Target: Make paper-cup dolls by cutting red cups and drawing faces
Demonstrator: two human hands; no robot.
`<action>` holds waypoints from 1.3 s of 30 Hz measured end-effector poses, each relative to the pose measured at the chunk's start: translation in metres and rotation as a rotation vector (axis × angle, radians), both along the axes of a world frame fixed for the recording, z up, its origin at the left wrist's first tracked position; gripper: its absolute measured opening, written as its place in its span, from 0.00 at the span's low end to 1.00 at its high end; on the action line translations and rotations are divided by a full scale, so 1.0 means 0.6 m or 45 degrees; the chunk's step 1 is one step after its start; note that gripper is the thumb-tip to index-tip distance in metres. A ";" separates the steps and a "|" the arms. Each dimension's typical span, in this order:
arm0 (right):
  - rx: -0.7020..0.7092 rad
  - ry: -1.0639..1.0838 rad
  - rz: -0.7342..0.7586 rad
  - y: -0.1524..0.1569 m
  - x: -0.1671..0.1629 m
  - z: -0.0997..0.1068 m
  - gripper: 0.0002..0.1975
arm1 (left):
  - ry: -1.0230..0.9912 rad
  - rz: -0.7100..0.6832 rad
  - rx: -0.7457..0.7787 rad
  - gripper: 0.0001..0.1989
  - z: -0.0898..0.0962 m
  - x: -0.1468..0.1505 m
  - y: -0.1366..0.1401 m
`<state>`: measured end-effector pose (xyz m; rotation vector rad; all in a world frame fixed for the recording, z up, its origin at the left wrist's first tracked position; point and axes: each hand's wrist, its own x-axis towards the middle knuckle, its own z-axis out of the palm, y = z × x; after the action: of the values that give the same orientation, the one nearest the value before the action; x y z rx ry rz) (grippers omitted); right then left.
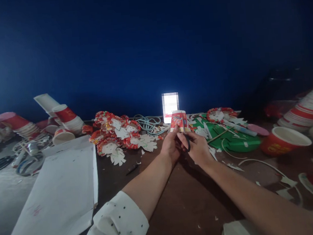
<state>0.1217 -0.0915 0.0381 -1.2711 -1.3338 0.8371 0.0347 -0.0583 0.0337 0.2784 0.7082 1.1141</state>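
Note:
A red printed paper cup (177,120) with a pale rim is held up over the middle of the brown table. My left hand (171,145) grips its lower part, fingers closed round it. Beside it, my right hand (198,146) is closed on a pair of scissors (187,142), whose dark handle shows between the fingers. The blades lie against the cup's near side; whether they are cutting into it I cannot tell. Just behind the cup glows a bright white screen (171,103), partly covered by it.
Red-and-white cut-paper crafts (116,130) are heaped left of centre. A large white board (61,191) and stacked paper cups (69,118) lie further left. On the right are a green sheet (238,144), a red paper cup (287,139) and paper scraps. A dark pen-like object (131,169) lies near my left forearm.

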 end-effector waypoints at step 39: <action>0.101 -0.556 0.041 -0.003 0.007 -0.033 0.16 | -0.170 0.234 -0.035 0.05 0.019 -0.028 0.034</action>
<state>0.1257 -0.0934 0.0181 -1.4228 -1.7163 0.5367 0.0179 -0.0379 0.0453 0.1155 0.6393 1.2836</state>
